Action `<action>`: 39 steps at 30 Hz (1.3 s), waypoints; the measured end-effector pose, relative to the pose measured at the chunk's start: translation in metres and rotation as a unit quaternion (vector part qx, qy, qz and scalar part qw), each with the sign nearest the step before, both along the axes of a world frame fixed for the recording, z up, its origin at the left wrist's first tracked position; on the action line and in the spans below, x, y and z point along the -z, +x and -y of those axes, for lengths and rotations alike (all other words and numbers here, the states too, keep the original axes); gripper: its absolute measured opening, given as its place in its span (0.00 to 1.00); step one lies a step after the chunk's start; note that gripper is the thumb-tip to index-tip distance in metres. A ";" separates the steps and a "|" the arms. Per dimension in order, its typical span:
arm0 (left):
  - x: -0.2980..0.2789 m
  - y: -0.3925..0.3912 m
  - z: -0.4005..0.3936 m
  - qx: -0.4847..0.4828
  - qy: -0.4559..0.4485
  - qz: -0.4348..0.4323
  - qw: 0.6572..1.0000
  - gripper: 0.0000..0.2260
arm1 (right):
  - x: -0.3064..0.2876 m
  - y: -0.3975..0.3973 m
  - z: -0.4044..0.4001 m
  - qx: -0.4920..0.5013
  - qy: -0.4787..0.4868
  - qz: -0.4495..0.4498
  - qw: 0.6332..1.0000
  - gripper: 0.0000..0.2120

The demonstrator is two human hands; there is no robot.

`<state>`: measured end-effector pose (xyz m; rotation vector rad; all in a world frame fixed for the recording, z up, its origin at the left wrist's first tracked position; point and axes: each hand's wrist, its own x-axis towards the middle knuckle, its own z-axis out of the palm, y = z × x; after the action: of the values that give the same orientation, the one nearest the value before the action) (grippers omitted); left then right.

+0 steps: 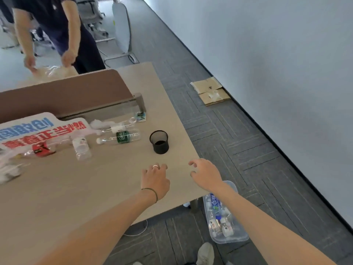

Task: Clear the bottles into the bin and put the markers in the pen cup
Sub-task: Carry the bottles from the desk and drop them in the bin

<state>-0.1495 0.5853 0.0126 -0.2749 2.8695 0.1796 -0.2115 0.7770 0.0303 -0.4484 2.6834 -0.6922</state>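
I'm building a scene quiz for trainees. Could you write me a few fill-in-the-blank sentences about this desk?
1. The green-label bottle lies on its ____.
2. The pen cup is coloured ____.
3. The clear bin stands on the ____, beside the table.
4. The left hand and right hand both hold ____.

Missing words: side; black; floor; nothing

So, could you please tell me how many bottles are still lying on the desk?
4 clearly: a green-labelled bottle left of the pen cup, a clear bottle just behind it, a white-labelled bottle further left, and a red-labelled bottle beyond. Blurred clutter at the left edge may hide more.
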 end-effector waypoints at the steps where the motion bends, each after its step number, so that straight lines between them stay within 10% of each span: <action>1: -0.002 0.009 0.018 -0.009 0.005 -0.002 1.000 0.21 | -0.001 0.006 0.019 -0.006 -0.003 0.002 1.000 0.18; 17: -0.004 0.126 0.272 -0.165 0.077 -0.021 0.983 0.20 | -0.004 0.077 0.260 -0.109 0.075 -0.026 0.991 0.19; 39: 0.011 0.003 0.370 -0.230 0.071 -0.025 0.970 0.20 | 0.037 -0.106 0.402 -0.162 0.112 -0.057 0.979 0.19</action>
<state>-0.1465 0.2153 0.0014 -0.9163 2.7736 0.4779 -0.3176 0.3745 -0.0067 -0.8612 2.6581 -0.2743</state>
